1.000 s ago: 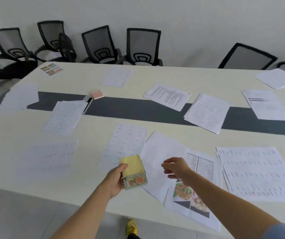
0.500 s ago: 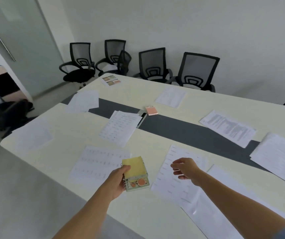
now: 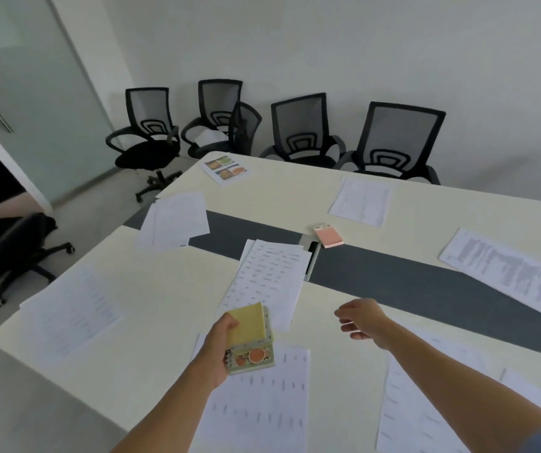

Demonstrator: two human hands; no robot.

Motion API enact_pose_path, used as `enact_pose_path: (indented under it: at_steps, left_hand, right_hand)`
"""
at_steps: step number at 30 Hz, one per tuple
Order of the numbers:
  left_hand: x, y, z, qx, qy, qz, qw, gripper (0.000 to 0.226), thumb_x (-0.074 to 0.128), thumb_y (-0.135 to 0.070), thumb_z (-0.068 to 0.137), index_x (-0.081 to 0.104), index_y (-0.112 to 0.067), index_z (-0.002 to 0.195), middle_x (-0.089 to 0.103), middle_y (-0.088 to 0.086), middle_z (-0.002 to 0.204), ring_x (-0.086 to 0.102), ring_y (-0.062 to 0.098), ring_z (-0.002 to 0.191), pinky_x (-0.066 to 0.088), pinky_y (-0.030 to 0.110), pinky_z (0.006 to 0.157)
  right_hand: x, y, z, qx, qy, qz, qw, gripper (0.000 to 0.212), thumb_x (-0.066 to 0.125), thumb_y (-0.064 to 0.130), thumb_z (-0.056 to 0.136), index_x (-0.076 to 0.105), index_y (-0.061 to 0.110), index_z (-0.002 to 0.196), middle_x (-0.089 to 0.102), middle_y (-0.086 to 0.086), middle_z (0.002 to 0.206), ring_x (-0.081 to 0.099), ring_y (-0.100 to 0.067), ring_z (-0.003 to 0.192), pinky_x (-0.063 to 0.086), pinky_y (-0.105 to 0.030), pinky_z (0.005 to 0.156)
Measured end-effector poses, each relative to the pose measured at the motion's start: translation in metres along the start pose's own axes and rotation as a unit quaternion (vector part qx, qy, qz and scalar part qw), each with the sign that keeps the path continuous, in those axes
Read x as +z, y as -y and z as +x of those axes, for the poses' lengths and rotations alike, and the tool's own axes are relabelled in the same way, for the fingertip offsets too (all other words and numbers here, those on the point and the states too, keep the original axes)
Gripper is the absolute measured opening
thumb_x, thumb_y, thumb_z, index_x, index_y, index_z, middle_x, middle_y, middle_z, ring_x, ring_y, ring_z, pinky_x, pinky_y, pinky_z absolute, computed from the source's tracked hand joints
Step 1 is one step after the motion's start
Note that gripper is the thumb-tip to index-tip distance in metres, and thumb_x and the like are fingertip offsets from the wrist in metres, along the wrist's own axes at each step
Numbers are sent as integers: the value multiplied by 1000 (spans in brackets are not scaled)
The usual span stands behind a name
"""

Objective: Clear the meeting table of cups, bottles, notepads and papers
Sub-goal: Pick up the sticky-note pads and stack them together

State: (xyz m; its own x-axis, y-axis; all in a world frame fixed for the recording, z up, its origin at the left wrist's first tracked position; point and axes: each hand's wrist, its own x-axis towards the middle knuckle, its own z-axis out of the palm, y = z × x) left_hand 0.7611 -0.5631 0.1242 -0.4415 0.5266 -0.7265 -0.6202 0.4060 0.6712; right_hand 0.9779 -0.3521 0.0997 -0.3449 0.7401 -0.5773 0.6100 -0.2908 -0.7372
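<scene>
Left hand (image 3: 220,351) is gripping two stacked notepads (image 3: 251,338), yellow atop spiral-bound, above the counter (image 3: 164,305) near its edge. Right hand (image 3: 360,318) is hovering, grip relaxed, empty. Pink notepad (image 3: 328,236) is lying farther off. Risk: thumb is pinning one edge only; tilting could send the yellow pad sliding off.

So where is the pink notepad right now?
Head view, a little right of centre: the pink notepad lies at the far edge of the table's grey strip, just past the top right corner of the printed sheet.
</scene>
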Motion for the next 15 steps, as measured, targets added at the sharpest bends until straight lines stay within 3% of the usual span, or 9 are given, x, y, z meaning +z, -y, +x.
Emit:
enact_pose_path:
  at_steps: [3,8,10,12,15]
  left_hand:
    - [5,-12,32,-16,-6,10,1000,21,51,-32,87,60,-13,94,64,13,80,60,28,69,47,31,63]
    - [11,-45,105,-34,-16,39,999,29,51,-36,84,60,-14,100,67,13,87,62,29,72,48,33,68]
    - [10,-58,134,-41,-17,54,998,30,49,-36,85,61,-13,100,67,14,87,62,28,72,48,32,67]
    - [9,-70,171,-53,-16,68,996,28,49,-35,85,61,-13,97,67,13,85,62,28,71,49,32,67]
    - [9,-83,211,-59,-10,76,995,24,48,-33,89,61,-14,92,67,11,78,62,28,69,49,32,66]
  right_hand:
    - [-3,19,41,9,-22,-3,1000,14,71,17,88,68,7,96,68,-8,85,66,-19,70,52,-28,61]
    - [1,49,135,30,-62,-9,998,11,69,15,89,68,7,96,67,-9,81,64,-19,69,51,-27,58]
    - [3,60,172,43,-81,-12,996,15,68,14,90,68,5,101,66,-9,82,64,-20,70,53,-27,56]
    - [5,71,215,53,-115,-30,992,21,69,18,89,66,8,107,67,-8,89,65,-24,77,58,-33,65]
    - [6,90,266,43,-164,-93,981,38,66,26,87,59,14,122,65,-9,105,62,-28,88,53,-34,69]
